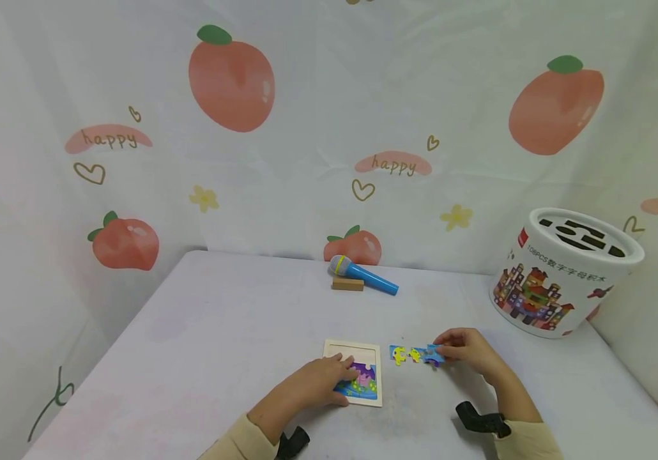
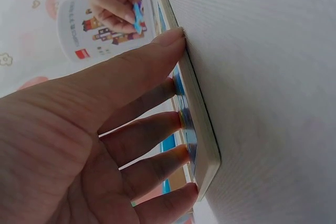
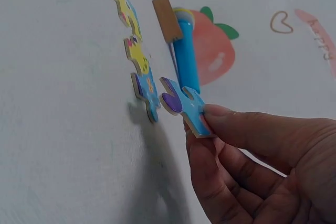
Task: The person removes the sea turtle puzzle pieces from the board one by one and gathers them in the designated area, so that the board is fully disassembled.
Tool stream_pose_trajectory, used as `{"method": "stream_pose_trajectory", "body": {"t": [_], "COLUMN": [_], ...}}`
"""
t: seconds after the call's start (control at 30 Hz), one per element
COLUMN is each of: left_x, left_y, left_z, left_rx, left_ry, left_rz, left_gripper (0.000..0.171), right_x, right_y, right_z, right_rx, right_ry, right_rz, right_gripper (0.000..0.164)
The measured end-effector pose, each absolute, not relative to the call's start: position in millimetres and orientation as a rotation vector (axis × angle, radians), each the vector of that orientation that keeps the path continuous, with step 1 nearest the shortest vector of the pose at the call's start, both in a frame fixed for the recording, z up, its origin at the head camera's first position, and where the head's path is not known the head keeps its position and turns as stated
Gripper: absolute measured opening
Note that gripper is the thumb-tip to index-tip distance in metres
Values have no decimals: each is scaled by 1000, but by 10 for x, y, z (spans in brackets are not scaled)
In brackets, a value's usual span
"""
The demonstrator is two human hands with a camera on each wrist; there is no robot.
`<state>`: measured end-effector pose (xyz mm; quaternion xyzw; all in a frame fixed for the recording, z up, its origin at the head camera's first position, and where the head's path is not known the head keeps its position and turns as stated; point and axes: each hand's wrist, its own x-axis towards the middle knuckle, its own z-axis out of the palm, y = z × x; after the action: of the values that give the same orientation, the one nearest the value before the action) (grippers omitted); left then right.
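Note:
My left hand [image 1: 320,381] rests on a wooden puzzle tray [image 1: 379,391], fingers spread over the fitted purple, pink and blue pieces [image 1: 367,377] and thumb against the tray's edge. The upper part of the tray shows bare wood. To the right, my right hand [image 1: 468,348] pinches a blue puzzle piece [image 3: 185,107] with a purple knob between thumb and fingers, raised above the table. Beside it lie loose puzzle pieces: a yellow-and-blue one [image 1: 399,355] nearer the tray, and yellow and blue ones [image 3: 137,59] nearer my right hand.
A blue toy microphone [image 1: 372,278] and a small brown wooden block [image 1: 347,284] lie toward the table's back edge. At the back right stands a large white block bucket [image 1: 561,275]. A fruit-printed cloth [image 1: 283,191] hangs behind the table.

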<state>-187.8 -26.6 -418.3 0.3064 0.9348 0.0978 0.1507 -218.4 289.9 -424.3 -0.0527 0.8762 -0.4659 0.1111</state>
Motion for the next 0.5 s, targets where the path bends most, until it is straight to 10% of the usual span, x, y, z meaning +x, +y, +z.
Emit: {"method": "stream_pose_trajectory", "body": {"t": [0.5], "left_x": [-1869], "left_y": [-260], "left_z": [-4196], "left_rx": [859], "left_ry": [2677], "left_rz": [287], "left_gripper": [50], "right_x": [-2161], "right_y": [3026], "right_z": [-4350], "right_rx": [35], "right_ry": [2609], "right_rz": [-1348], "right_gripper": [22]}}
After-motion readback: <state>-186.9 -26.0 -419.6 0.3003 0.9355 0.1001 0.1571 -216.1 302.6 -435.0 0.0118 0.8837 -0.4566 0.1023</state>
